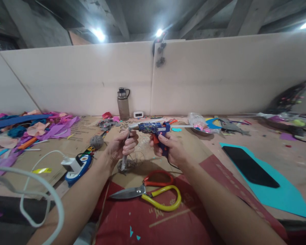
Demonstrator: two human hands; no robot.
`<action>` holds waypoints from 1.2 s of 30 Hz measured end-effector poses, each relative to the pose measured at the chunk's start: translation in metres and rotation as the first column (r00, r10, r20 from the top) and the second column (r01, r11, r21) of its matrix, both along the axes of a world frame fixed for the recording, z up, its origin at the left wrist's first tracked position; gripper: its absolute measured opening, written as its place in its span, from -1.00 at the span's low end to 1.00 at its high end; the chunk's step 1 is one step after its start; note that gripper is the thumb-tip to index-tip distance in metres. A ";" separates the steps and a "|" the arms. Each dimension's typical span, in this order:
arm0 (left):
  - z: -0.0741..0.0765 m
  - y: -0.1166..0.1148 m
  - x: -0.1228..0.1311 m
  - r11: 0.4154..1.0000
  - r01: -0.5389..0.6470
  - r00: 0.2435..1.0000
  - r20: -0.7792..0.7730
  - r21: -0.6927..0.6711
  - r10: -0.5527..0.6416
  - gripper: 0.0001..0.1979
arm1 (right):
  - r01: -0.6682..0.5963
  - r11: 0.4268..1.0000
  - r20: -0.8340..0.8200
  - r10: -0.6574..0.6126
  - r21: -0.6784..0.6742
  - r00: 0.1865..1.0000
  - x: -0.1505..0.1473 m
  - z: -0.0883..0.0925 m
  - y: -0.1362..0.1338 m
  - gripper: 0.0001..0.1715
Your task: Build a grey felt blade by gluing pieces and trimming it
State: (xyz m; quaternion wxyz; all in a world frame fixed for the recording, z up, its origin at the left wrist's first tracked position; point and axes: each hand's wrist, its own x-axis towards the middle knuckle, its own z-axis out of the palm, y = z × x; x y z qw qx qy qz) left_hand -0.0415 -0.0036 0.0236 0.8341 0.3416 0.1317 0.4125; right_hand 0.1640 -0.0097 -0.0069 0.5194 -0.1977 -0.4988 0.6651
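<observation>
My right hand (171, 147) is wrapped round the handle of a blue hot glue gun (153, 128), its fingers by the orange trigger. A pale glue stick (181, 126) sticks out of the gun's back end. The nozzle points left and reaches the fingertips of my left hand (127, 144). That hand pinches a thin greyish strip (124, 160) which hangs down below the fingers; its exact kind is unclear. Beneath it lies a tangle of thin grey strands (129, 165). Nearer to me, scissors (142, 194) with one red and one yellow handle lie spread on the red cardboard (127, 221).
A blue-and-white power strip (79, 170) with a white plug and cable is at left, near coloured scraps (38, 127). Grey yarn (96, 142) and a bottle (123, 105) stand behind. At right, a black phone (250, 166) rests on turquoise sheet (288, 200).
</observation>
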 end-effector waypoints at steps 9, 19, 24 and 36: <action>0.003 0.001 0.000 0.997 -0.044 0.998 0.049 -0.066 0.047 -0.80 | -0.010 1.000 -0.019 0.010 0.019 1.000 -0.001 0.003 -0.004 -0.73; 0.001 0.000 0.002 0.998 -0.053 0.998 0.022 -0.046 0.054 -0.83 | 0.013 0.999 -0.018 -0.014 -0.038 1.000 0.000 0.001 0.000 -0.71; 0.000 0.004 0.005 0.977 -0.211 0.977 0.033 -0.005 0.212 -0.89 | 0.024 1.000 -0.035 -0.024 -0.018 0.999 0.000 0.003 -0.002 -0.72; 0.001 -0.002 0.004 0.998 -0.042 0.998 0.047 -0.040 0.044 -0.81 | -0.011 0.997 -0.052 0.006 -0.080 0.999 -0.001 0.002 -0.001 -0.72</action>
